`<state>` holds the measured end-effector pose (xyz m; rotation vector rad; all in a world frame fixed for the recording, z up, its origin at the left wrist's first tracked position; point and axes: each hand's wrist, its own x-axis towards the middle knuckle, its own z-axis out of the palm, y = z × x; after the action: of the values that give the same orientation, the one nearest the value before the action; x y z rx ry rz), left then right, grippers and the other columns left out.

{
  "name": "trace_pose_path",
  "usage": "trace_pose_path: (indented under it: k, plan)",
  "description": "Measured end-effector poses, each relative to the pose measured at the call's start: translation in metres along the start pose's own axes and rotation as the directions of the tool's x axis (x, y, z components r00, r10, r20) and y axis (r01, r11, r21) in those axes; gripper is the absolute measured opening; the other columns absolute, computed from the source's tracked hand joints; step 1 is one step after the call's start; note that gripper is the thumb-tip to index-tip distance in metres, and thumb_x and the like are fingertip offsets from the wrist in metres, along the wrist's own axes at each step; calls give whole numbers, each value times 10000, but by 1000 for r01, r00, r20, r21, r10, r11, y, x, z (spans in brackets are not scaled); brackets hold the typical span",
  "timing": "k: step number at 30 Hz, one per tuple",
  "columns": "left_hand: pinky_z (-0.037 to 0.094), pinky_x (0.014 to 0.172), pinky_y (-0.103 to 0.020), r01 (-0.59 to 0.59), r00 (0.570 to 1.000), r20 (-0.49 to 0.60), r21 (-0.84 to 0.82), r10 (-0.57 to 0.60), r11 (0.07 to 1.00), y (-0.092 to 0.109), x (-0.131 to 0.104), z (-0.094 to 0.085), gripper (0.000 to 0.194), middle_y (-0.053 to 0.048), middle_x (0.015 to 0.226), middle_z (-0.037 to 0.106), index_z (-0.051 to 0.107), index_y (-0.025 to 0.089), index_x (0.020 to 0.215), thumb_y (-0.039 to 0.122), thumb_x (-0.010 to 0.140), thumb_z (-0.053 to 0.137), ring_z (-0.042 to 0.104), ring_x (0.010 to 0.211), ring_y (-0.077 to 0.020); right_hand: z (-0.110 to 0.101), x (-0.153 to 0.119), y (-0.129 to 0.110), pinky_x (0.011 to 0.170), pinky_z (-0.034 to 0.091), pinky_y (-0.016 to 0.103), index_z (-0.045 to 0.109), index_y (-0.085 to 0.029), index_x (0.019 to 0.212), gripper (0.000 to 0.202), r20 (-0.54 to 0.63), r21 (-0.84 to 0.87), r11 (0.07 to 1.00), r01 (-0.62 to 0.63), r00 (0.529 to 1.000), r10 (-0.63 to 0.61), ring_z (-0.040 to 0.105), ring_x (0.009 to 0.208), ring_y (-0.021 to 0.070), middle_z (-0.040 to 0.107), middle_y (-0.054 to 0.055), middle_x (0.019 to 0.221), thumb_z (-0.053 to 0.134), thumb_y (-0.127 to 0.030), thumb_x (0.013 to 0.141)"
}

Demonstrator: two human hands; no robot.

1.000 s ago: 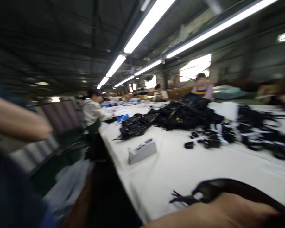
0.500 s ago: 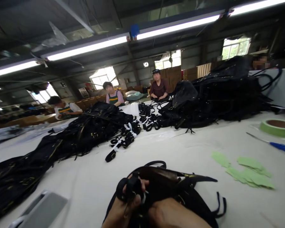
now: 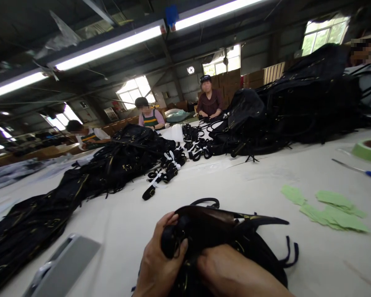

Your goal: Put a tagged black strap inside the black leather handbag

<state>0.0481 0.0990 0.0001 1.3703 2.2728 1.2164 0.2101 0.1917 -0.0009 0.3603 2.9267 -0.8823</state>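
Head view: black bag (image 3: pixel 235 243) in both hands, near edge of white table (image 3: pixel 235 181).

Left hand (image 3: pixel 160 264) closed around a rolled black strap (image 3: pixel 173 243) at the bag's left end, thumb over it. Right hand (image 3: pixel 231 272) lies on the bag's near side, just beside the left; whether its fingers grip cannot be told. Bag lies directly ahead of both hands, long axis running left to right, mouth turned away, loose strap ends (image 3: pixel 289 253) trailing right. Left hand is the nearer to the strap. Green paper pieces (image 3: pixel 327 208) lie apart to the right; green tape roll (image 3: pixel 369 149) beyond; grey tape dispenser (image 3: pixel 64 264) at left; heaped black bags (image 3: pixel 126 161) farther back.
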Motion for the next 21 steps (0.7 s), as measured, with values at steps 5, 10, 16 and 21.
trace_pose_path:
  k: [5,10,16,21]
  plan:
    - [513,779,-222,109,991,-42,-305,-128,946,-7,-8,-11,455,-22,1003,647,525,241,1144,444,766,674,635,875,-163,-23,-11,-14,568,400,244,695,-88,972,206,100,-52,997,-49,994,54,662,740,226,710,122,923,515,-107,872]
    - [473,805,-182,81,992,122,-362,-39,929,-5,-10,-19,213,9,948,600,541,232,913,367,794,655,591,900,-135,-31,-15,-17,532,343,241,688,-83,968,199,103,-8,998,-57,993,58,641,733,199,704,111,926,512,-100,877]
    - [464,760,-232,47,996,74,-39,-44,998,13,-16,-28,284,12,865,624,546,225,833,357,678,744,592,822,-173,-17,-15,-7,489,289,241,680,-103,918,168,38,17,999,-32,999,31,604,664,173,699,82,863,527,-104,850]
    - [438,576,-206,115,990,-76,-91,-122,989,21,-20,-29,276,26,672,613,613,204,747,473,751,674,548,618,-131,-5,-15,2,509,292,246,663,-129,898,159,-71,20,999,46,996,-44,596,639,159,691,63,835,510,-122,857]
